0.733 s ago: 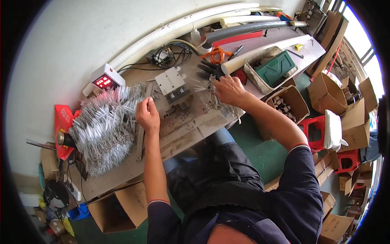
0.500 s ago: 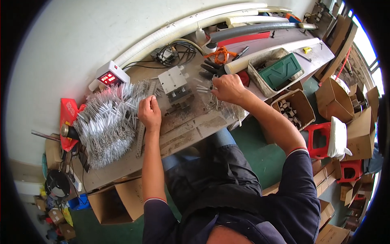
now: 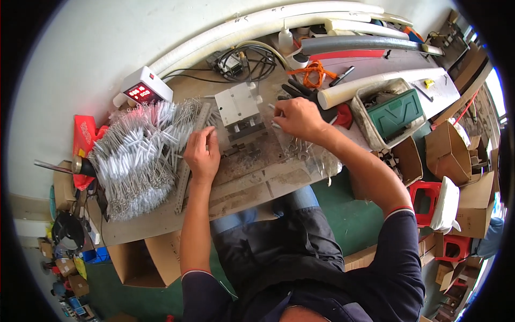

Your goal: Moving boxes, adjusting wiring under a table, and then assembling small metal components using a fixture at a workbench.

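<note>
Wire-stemmed brushes [image 3: 137, 172]: heaped left on the worktop [image 3: 129, 231].
Left hand [image 3: 202, 155]: fingers curled, thumb close; I can't tell if anything's held.
Right hand [image 3: 298, 118]: half-closed, its hold hidden from me.
White-plated metal fixture [image 3: 235, 104]: between both hands, long axis near-to-far, neither clearly nearer.

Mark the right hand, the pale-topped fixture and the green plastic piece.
Right hand [image 3: 300, 118]: head view, on the back of the hand.
Pale-topped fixture [image 3: 236, 103]: head view, on its top plate.
Green plastic piece [image 3: 396, 112]: head view, on its upper face.
</note>
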Demonstrator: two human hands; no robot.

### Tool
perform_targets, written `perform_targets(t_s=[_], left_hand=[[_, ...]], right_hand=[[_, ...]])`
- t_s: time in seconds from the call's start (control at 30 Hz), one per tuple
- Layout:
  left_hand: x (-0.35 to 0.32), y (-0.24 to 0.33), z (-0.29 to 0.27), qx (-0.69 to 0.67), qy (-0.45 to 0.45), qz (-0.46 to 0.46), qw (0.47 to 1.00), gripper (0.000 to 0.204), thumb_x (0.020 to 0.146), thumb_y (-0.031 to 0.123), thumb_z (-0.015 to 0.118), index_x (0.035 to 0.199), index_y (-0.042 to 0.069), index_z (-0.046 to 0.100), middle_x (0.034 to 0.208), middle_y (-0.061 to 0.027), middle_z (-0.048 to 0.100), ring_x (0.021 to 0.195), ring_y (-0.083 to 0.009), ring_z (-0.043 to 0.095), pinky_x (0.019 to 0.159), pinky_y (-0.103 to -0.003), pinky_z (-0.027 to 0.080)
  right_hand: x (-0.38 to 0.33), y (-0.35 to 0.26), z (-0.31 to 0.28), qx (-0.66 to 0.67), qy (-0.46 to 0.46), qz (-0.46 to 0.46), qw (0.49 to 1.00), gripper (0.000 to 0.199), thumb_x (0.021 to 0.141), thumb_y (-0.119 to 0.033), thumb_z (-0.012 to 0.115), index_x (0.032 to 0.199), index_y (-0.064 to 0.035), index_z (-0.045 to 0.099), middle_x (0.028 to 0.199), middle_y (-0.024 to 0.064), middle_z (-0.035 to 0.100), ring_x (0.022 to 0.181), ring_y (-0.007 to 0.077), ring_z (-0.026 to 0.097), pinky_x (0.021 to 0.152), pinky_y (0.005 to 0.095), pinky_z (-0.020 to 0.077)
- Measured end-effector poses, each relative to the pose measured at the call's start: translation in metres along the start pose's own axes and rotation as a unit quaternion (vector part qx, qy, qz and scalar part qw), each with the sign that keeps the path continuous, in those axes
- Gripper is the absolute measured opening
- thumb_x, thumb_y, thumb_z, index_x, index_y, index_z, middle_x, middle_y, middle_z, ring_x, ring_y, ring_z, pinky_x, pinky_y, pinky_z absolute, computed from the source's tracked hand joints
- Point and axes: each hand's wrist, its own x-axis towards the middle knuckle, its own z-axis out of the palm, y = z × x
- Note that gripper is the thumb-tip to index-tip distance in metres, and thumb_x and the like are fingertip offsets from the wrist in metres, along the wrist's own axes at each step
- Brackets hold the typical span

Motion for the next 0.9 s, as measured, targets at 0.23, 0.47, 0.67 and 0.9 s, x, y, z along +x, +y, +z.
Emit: perform_targets(t_s=[0.23, 0.47, 0.67, 0.9], left_hand=[[-0.004, -0.003, -0.013, -0.082, 0.016, -0.087, 0.993, 0.007, 0.095, 0.007, 0.071, 0.101, 0.004, 0.072, 0.086, -0.0066, 0.068, 0.064, -0.0159, 0.058, 0.055, -0.028, 0.044], [-0.001, -0.009, -0.015, -0.118, -0.023, -0.107, 0.987, 0.008, 0.096, 0.009, 0.071, 0.1, 0.003, 0.072, 0.085, -0.0037, 0.066, 0.064, -0.0111, 0.055, 0.058, -0.025, 0.043], [-0.001, -0.011, -0.013, -0.125, -0.007, -0.106, 0.986, 0.007, 0.095, 0.009, 0.072, 0.1, 0.004, 0.072, 0.081, -0.0032, 0.064, 0.063, -0.0115, 0.054, 0.056, -0.026, 0.042], [-0.001, -0.01, -0.01, -0.139, 0.003, -0.101, 0.985, 0.007, 0.095, 0.009, 0.072, 0.1, 0.004, 0.072, 0.079, -0.0031, 0.063, 0.062, -0.0129, 0.054, 0.055, -0.027, 0.042]], right_hand=[[-0.005, 0.011, -0.013, -0.176, -0.109, -0.021, 0.978, 0.013, 0.082, -0.023, 0.07, 0.083, -0.0092, 0.069, 0.078, 0.0136, 0.069, 0.083, 0.0374, 0.069, 0.072, 0.0501, 0.052], [-0.002, 0.003, -0.006, -0.259, -0.143, -0.019, 0.955, 0.014, 0.082, -0.02, 0.066, 0.084, -0.0058, 0.067, 0.079, 0.0164, 0.069, 0.083, 0.0397, 0.069, 0.072, 0.0529, 0.0518], [-0.006, 0.006, -0.018, -0.143, -0.037, 0.002, 0.989, 0.014, 0.079, -0.019, 0.065, 0.08, -0.0057, 0.068, 0.083, 0.0144, 0.071, 0.08, 0.0374, 0.069, 0.072, 0.0475, 0.0543], [-0.02, 0.009, -0.032, -0.034, 0.066, 0.036, 0.997, 0.018, 0.083, -0.018, 0.071, 0.092, -0.0031, 0.075, 0.081, 0.0146, 0.071, 0.074, 0.0301, 0.07, 0.07, 0.0394, 0.0552]])
